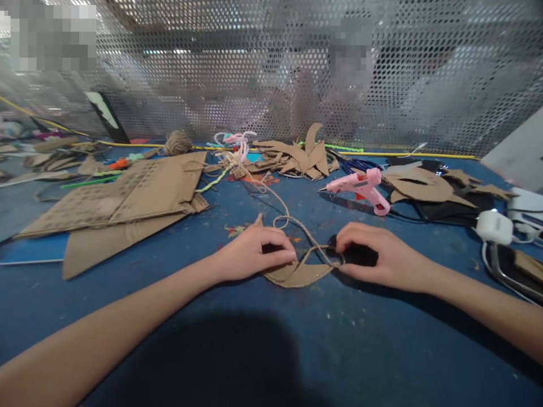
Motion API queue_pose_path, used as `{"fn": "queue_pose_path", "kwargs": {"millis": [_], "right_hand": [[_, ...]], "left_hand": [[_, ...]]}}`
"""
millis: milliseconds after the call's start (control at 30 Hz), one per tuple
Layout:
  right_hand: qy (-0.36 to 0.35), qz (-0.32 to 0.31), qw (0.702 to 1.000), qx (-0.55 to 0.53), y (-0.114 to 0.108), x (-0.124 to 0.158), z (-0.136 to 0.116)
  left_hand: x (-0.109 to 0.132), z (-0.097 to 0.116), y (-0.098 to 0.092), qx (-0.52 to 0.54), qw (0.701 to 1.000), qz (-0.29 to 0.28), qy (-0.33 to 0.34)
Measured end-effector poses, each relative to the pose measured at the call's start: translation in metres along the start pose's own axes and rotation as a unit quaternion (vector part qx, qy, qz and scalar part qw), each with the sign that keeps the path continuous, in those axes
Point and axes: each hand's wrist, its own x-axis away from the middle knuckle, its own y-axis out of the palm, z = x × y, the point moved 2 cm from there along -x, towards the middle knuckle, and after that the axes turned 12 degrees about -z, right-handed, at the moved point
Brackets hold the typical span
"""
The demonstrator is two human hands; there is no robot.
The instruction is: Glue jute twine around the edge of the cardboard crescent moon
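Note:
A small curved piece of cardboard (299,275) lies on the blue table in front of me. My left hand (258,251) is over its left side, thumb and fingers drawn together on the cardboard and hiding part of it. Twine (303,226) runs in loops from the back of the table and across the cardboard. At the piece's right end, my right hand (371,254) pinches the twine between thumb and fingers. Behind that hand a pink glue gun (358,186) rests on its side, its nozzle pointing left.
Large cardboard sheets (131,189) lie to the left. Along the back are a twine ball (178,143), pipe cleaners (241,144) and cardboard scraps (303,155). A perforated metal screen (271,73) rises behind the table. On the right are cardboard cutouts (428,189) and a white plug (494,227) with cables.

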Motion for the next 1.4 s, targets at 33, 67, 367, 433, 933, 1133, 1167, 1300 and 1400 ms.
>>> {"fn": "queue_pose_path", "kwargs": {"millis": [33,67,367,433,933,1133,1167,1300,1400], "right_hand": [[-0.016,-0.021,1.0,0.002,-0.001,0.001,0.001],[-0.03,-0.04,0.999,0.006,-0.002,0.002,0.002],[0.015,0.042,0.984,0.17,0.0,-0.012,0.027],[0.021,0.062,0.97,0.235,0.001,-0.015,0.028],[-0.173,-0.02,0.981,0.082,0.021,-0.033,-0.024],[-0.155,0.045,0.98,0.118,0.033,-0.024,-0.029],[-0.153,0.051,0.979,0.124,0.034,-0.025,-0.032],[-0.157,0.063,0.974,0.152,0.04,-0.029,-0.038],[-0.153,0.064,0.973,0.162,0.042,-0.029,-0.039]], "left_hand": [[0.0,0.0,0.0,0.001,1.0,-0.002,-0.002],[-0.001,-0.001,-0.001,0.002,1.0,-0.005,-0.003],[-0.001,-0.002,0.0,-0.004,1.0,-0.008,0.01],[0.0,-0.001,0.0,-0.007,1.0,-0.01,0.017],[0.023,0.0,0.001,-0.111,0.967,0.101,0.206],[0.03,-0.002,0.004,-0.16,0.964,0.034,0.21],[0.029,-0.003,0.005,-0.167,0.963,0.026,0.209],[0.027,-0.004,0.008,-0.197,0.959,0.034,0.199],[0.027,-0.004,0.009,-0.214,0.957,0.049,0.191]]}}
